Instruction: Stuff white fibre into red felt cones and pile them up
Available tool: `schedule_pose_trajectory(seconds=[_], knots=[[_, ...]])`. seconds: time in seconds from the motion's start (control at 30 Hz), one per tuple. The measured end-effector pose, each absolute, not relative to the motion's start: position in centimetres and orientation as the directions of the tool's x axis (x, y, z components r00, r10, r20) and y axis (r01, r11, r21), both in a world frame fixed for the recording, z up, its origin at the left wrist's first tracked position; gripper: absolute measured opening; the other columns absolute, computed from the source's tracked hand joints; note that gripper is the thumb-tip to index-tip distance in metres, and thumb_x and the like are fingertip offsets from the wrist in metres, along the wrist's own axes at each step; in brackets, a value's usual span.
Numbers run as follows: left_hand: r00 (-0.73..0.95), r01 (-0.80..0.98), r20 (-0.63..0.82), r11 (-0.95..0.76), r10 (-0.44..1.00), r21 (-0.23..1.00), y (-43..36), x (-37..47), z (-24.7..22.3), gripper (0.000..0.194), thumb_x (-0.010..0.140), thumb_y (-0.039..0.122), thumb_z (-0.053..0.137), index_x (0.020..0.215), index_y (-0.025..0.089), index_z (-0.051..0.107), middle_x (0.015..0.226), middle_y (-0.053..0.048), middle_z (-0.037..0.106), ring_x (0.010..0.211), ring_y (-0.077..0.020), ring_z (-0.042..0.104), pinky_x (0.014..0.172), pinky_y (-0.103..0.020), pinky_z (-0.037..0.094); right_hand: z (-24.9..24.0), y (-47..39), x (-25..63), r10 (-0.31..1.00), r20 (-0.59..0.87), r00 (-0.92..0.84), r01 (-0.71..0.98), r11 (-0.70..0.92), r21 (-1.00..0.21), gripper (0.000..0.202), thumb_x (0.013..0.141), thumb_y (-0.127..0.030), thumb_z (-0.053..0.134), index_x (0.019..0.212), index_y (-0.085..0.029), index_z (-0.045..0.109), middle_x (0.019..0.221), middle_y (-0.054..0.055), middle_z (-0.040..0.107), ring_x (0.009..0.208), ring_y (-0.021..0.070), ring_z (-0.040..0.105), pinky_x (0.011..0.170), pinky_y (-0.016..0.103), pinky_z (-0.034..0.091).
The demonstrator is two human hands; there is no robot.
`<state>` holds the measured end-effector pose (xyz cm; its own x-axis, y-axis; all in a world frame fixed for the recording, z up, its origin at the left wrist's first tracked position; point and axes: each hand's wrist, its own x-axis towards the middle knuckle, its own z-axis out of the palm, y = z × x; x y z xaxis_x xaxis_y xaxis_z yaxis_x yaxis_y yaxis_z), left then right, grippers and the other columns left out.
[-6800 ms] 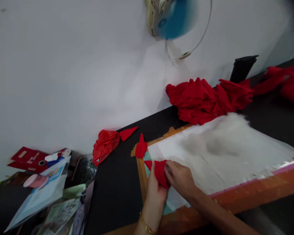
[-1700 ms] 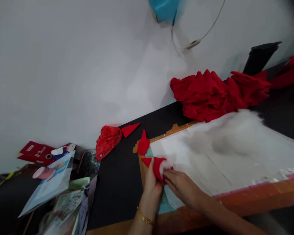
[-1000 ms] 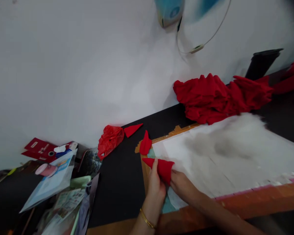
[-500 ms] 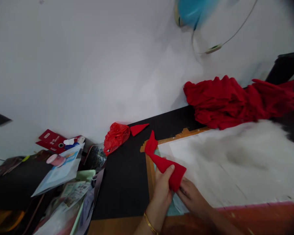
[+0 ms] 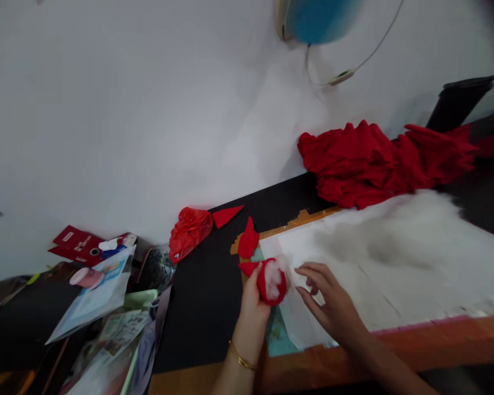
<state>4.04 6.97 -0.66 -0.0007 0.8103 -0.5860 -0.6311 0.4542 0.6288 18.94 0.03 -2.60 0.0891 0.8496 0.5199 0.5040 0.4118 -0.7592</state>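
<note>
Dim, greyish light covers the plain white wall (image 5: 140,109), palest mid-scene, with soft shadow left of the heaped red fabric (image 5: 370,164). The rounded blue object (image 5: 323,19) above is blurred, and darkness clouds the far right corner.

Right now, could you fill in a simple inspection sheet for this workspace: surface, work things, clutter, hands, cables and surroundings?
Surface: black table; white sheet on it, bordered with brown tape.
Work things: red cone, its open end showing white stuffing; two more red pieces lie nearby; white fluff on the sheet.
Clutter: red plastic bag, heap of red cloth, red box, pink tub, green bin.
Hands: left hand grips the cone; right hand is open, apart from it.
Cables: one pale cord against the wall, with a small inline piece.
Surroundings: pale wall; blurred blue object, perhaps a fan; black container.
</note>
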Motion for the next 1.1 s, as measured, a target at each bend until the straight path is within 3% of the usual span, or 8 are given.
schedule_pose_trajectory(seconds=[0.17, 0.27, 0.43, 0.6, 0.8, 0.97, 1.03, 1.1], knots=[[-0.011, -0.589, -0.574, 0.458, 0.819, 0.666, 6.4, 5.3, -0.8, 0.027, 0.068, 0.023, 0.077, 0.091, 0.010, 0.070, 0.083, -0.011, 0.075, 0.071, -0.0205, 0.070, 0.067, -0.028, 0.054, -2.1, 2.2, 18.6, 0.823, 0.567, -0.044, 0.570, 0.487, -0.662, 0.035, 0.089, -0.016, 0.055, 0.123, -0.023, 0.054, 0.126, 0.013, 0.048, 0.102, 0.0213, 0.058, 0.085, 0.037, 0.055], [-0.053, -0.560, -0.532, 0.416, 0.845, 0.717, 5.8, 5.9, -0.6, 0.032, 0.066, 0.025, 0.080, 0.093, 0.011, 0.069, 0.087, -0.011, 0.075, 0.074, -0.0213, 0.071, 0.069, -0.028, 0.055, -1.9, 2.9, 17.8, 0.850, 0.522, -0.073, 0.547, 0.472, -0.691, 0.030, 0.086, -0.012, 0.054, 0.114, -0.021, 0.056, 0.115, 0.011, 0.053, 0.105, 0.0226, 0.056, 0.088, 0.039, 0.054], [-0.017, -0.541, -0.460, 0.378, 0.888, 0.751, 5.0, 5.5, -0.1, 0.040, 0.065, 0.033, 0.082, 0.098, 0.014, 0.069, 0.097, -0.011, 0.075, 0.086, -0.0240, 0.071, 0.083, -0.034, 0.055, -1.8, 2.9, 17.5, 0.866, 0.491, -0.095, 0.494, 0.469, -0.732, 0.044, 0.080, -0.009, 0.058, 0.123, -0.021, 0.051, 0.117, 0.011, 0.054, 0.107, 0.0238, 0.055, 0.092, 0.041, 0.052], [0.060, -0.535, -0.493, 0.445, 0.868, 0.718, 4.6, 5.0, 0.0, 0.040, 0.060, 0.028, 0.085, 0.096, 0.016, 0.071, 0.098, -0.011, 0.075, 0.090, -0.0249, 0.071, 0.086, -0.034, 0.054, -2.4, 3.3, 17.7, 0.842, 0.535, -0.076, 0.482, 0.500, -0.719, 0.025, 0.087, -0.007, 0.048, 0.106, -0.022, 0.057, 0.099, 0.007, 0.059, 0.092, 0.0200, 0.060, 0.080, 0.034, 0.055], [-0.037, -0.560, -0.497, 0.394, 0.867, 0.729, 5.3, 4.6, -0.8, 0.031, 0.055, 0.019, 0.082, 0.083, 0.015, 0.070, 0.081, -0.006, 0.076, 0.075, -0.0229, 0.070, 0.075, -0.031, 0.055, -2.2, 3.0, 18.2, 0.819, 0.573, -0.036, 0.458, 0.523, -0.719, 0.017, 0.093, -0.013, 0.047, 0.090, -0.022, 0.062, 0.085, 0.004, 0.063, 0.079, 0.0163, 0.063, 0.069, 0.027, 0.052], [-0.108, -0.630, -0.543, 0.365, 0.833, 0.686, 6.4, 3.1, -0.4, 0.022, 0.067, 0.017, 0.075, 0.088, 0.016, 0.068, 0.079, -0.004, 0.075, 0.064, -0.0172, 0.068, 0.063, -0.027, 0.055, -2.0, 2.9, 22.6, 0.823, 0.522, 0.224, 0.541, 0.340, -0.769, 0.010, 0.092, -0.024, 0.055, 0.089, -0.022, 0.063, 0.086, 0.003, 0.066, 0.071, 0.0152, 0.063, 0.058, 0.024, 0.050], [-0.074, -0.667, -0.575, 0.388, 0.815, 0.636, 6.9, 2.7, 0.1, 0.019, 0.073, 0.021, 0.073, 0.090, 0.014, 0.068, 0.080, -0.006, 0.074, 0.064, -0.0173, 0.069, 0.063, -0.028, 0.055, -2.5, 3.4, 24.9, 0.812, 0.536, 0.230, 0.660, 0.274, -0.699, 0.012, 0.093, -0.026, 0.053, 0.091, -0.021, 0.064, 0.090, 0.005, 0.067, 0.074, 0.0173, 0.064, 0.061, 0.027, 0.051], [-0.027, -0.710, -0.574, 0.388, 0.819, 0.588, 7.1, 2.6, 0.6, 0.022, 0.078, 0.027, 0.070, 0.094, 0.014, 0.068, 0.084, -0.008, 0.075, 0.068, -0.0189, 0.070, 0.066, -0.030, 0.057, -3.0, 4.0, 26.8, 0.823, 0.552, 0.136, 0.817, 0.222, -0.532, 0.019, 0.093, -0.022, 0.048, 0.100, -0.020, 0.066, 0.106, 0.010, 0.068, 0.089, 0.0247, 0.065, 0.071, 0.036, 0.054]])
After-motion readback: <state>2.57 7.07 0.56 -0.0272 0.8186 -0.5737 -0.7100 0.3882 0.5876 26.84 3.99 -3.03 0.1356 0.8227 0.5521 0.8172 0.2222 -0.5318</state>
